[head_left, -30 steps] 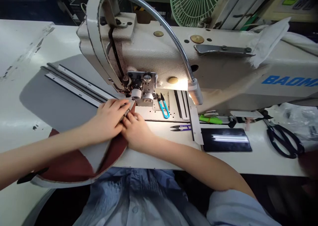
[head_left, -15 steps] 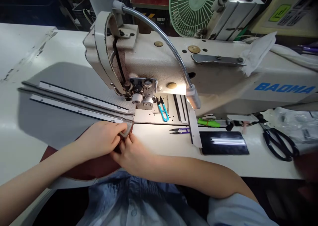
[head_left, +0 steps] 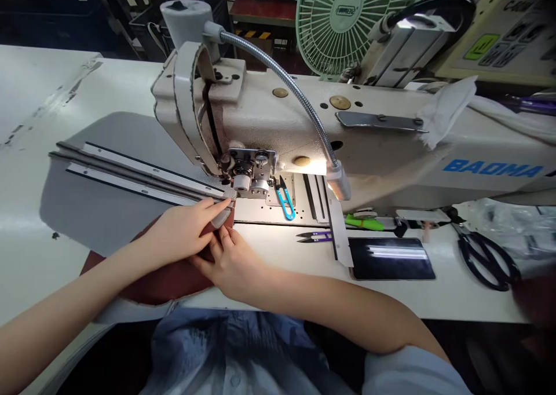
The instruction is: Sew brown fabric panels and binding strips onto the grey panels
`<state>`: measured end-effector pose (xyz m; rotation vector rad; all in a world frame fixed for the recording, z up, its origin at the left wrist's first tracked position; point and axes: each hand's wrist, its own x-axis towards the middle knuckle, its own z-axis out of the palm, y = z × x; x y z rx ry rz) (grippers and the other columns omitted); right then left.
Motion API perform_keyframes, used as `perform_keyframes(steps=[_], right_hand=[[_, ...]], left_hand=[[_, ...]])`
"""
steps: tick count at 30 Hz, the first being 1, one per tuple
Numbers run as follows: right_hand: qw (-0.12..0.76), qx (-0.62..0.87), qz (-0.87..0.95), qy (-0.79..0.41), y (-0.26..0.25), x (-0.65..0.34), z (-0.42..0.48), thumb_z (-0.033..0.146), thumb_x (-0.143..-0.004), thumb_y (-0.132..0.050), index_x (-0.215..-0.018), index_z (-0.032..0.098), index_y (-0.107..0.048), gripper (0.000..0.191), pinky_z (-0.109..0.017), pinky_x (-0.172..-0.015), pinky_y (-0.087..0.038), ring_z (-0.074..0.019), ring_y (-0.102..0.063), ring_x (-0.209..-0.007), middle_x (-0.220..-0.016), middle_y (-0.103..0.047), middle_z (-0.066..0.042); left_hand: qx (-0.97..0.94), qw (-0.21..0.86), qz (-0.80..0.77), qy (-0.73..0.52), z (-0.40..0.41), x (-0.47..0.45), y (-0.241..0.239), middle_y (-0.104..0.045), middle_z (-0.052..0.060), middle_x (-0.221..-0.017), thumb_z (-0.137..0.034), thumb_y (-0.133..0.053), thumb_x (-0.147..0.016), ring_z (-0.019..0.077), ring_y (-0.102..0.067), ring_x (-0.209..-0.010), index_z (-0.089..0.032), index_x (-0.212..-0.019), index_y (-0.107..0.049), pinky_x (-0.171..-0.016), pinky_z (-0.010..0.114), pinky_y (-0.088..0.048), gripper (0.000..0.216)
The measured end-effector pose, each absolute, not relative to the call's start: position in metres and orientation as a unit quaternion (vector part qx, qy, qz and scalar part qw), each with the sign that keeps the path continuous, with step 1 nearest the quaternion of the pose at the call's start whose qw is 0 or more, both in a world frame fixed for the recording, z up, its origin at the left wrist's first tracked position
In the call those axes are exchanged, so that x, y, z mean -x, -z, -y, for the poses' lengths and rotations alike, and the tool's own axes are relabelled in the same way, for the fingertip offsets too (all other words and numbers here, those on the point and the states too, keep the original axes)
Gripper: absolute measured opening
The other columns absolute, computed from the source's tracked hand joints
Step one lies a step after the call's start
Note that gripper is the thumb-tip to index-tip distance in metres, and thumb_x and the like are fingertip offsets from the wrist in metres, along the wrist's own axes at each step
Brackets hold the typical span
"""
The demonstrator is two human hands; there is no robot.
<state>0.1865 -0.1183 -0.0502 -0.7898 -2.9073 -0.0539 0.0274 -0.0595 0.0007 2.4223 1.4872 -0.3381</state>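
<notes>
A grey fabric panel (head_left: 108, 209) with a dark red side (head_left: 169, 282) lies left of the sewing machine's needle area (head_left: 243, 180). Two pale perforated strips with dark edges run along it, an upper strip (head_left: 152, 168) and a lower strip (head_left: 130, 186), with raised grey folds between them. My left hand (head_left: 182, 233) grips the fabric near its right end, index finger stretched along the fold and thumb tucked below. Close beside it, my right hand (head_left: 234, 264) pinches the fabric's near edge at a small grey flap (head_left: 221, 216). The exact fingertip contact is partly hidden.
Blue thread snips (head_left: 285, 199) rest on the machine bed, and purple snips (head_left: 315, 237) lie nearer. To the right are loose strips (head_left: 341, 227), a phone (head_left: 393, 259), a green-handled tool (head_left: 365, 222) and black-handled scissors (head_left: 489, 262). A green fan (head_left: 347, 13) stands behind the machine.
My left index finger has stretched out along the fold toward the needle area. The grey flap is turned and shows between my hands. The whole view has shifted slightly.
</notes>
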Motion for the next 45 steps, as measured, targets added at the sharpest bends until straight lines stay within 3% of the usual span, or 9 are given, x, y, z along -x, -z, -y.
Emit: perform_keyframes(steps=[5,10,17,20,23,29,33,41,45], right_hand=[[0.091,0.258,0.962,0.011,0.053,-0.186,0.118,0.025,-0.099,-0.044,-0.137,0.014,-0.053,0.040,-0.055,-0.098,-0.039,-0.0326,-0.061,-0.111,-0.118,-0.066,-0.024],[0.100,0.261,0.960,0.015,0.055,-0.186,0.118,0.024,-0.098,-0.044,-0.135,0.014,-0.053,0.040,-0.053,-0.095,-0.041,-0.0331,-0.062,-0.110,-0.117,-0.066,-0.025],[0.087,0.257,0.962,0.007,0.052,-0.188,0.118,0.025,-0.100,-0.043,-0.139,0.016,-0.051,0.041,-0.054,-0.097,-0.039,-0.0343,-0.060,-0.113,-0.120,-0.065,-0.026],[0.081,0.260,0.962,0.013,0.049,-0.189,0.118,0.025,-0.100,-0.043,-0.141,0.017,-0.050,0.043,-0.053,-0.097,-0.038,-0.0357,-0.058,-0.118,-0.124,-0.064,-0.025],[0.087,0.265,0.960,0.005,0.048,-0.190,0.117,0.025,-0.099,-0.044,-0.139,0.018,-0.051,0.041,-0.051,-0.095,-0.040,-0.0348,-0.058,-0.117,-0.126,-0.062,-0.025],[0.087,0.267,0.960,0.001,0.047,-0.189,0.118,0.026,-0.097,-0.047,-0.133,0.018,-0.056,0.038,-0.051,-0.096,-0.041,-0.0330,-0.060,-0.112,-0.120,-0.064,-0.023],[0.085,0.270,0.959,-0.002,0.047,-0.189,0.117,0.025,-0.097,-0.047,-0.138,0.019,-0.053,0.041,-0.051,-0.094,-0.041,-0.0339,-0.059,-0.113,-0.124,-0.063,-0.024],[0.065,0.282,0.957,-0.021,0.045,-0.191,0.098,0.027,-0.100,-0.046,-0.149,0.026,-0.046,0.049,-0.051,-0.094,-0.041,-0.0376,-0.049,-0.130,-0.135,-0.058,-0.024],[0.063,0.291,0.954,-0.046,0.045,-0.191,0.089,0.023,-0.099,-0.047,-0.149,0.026,-0.046,0.050,-0.050,-0.093,-0.042,-0.0374,-0.047,-0.130,-0.135,-0.057,-0.024]], left_hand=[[-0.868,0.050,-0.490,0.058,0.068,-0.025,0.010,-0.046,0.007,-0.151,-0.012,-0.051,-0.078,0.0268,-0.048,-0.127,-0.018,-0.147,-0.048,-0.085,0.031,-0.056,0.069],[-0.882,0.060,-0.465,0.059,0.067,-0.022,0.015,-0.043,0.003,-0.156,-0.011,-0.052,-0.078,0.0273,-0.047,-0.124,-0.019,-0.147,-0.048,-0.095,0.037,-0.055,0.070],[-0.855,0.068,-0.512,0.045,0.062,-0.031,0.009,-0.051,0.007,-0.145,-0.012,-0.051,-0.078,0.0293,-0.051,-0.119,-0.019,-0.136,-0.055,-0.081,0.039,-0.057,0.059],[-0.844,0.083,-0.528,0.047,0.058,-0.032,0.006,-0.054,0.011,-0.138,-0.013,-0.050,-0.077,0.0303,-0.052,-0.119,-0.015,-0.130,-0.056,-0.084,0.040,-0.057,0.054],[-0.860,0.090,-0.500,0.049,0.060,-0.030,0.004,-0.051,0.010,-0.143,-0.011,-0.049,-0.078,0.0288,-0.051,-0.121,-0.016,-0.134,-0.054,-0.091,0.039,-0.055,0.057],[-0.865,0.081,-0.489,0.081,0.066,-0.029,0.004,-0.047,0.008,-0.149,-0.014,-0.051,-0.081,0.0284,-0.049,-0.121,-0.019,-0.145,-0.048,-0.077,0.034,-0.057,0.064],[-0.869,0.103,-0.476,0.084,0.059,-0.029,0.003,-0.045,0.004,-0.151,-0.010,-0.047,-0.082,0.0268,-0.048,-0.124,-0.020,-0.145,-0.048,-0.090,0.033,-0.054,0.064],[-0.860,0.141,-0.486,0.068,0.020,-0.035,-0.003,-0.064,0.010,-0.118,-0.013,-0.047,-0.081,0.0284,-0.059,-0.114,-0.021,-0.128,-0.060,-0.091,0.040,-0.051,0.050],[-0.856,0.143,-0.495,0.047,0.011,-0.037,-0.001,-0.066,0.008,-0.113,-0.013,-0.049,-0.079,0.0280,-0.060,-0.112,-0.023,-0.123,-0.063,-0.094,0.039,-0.049,0.047]])
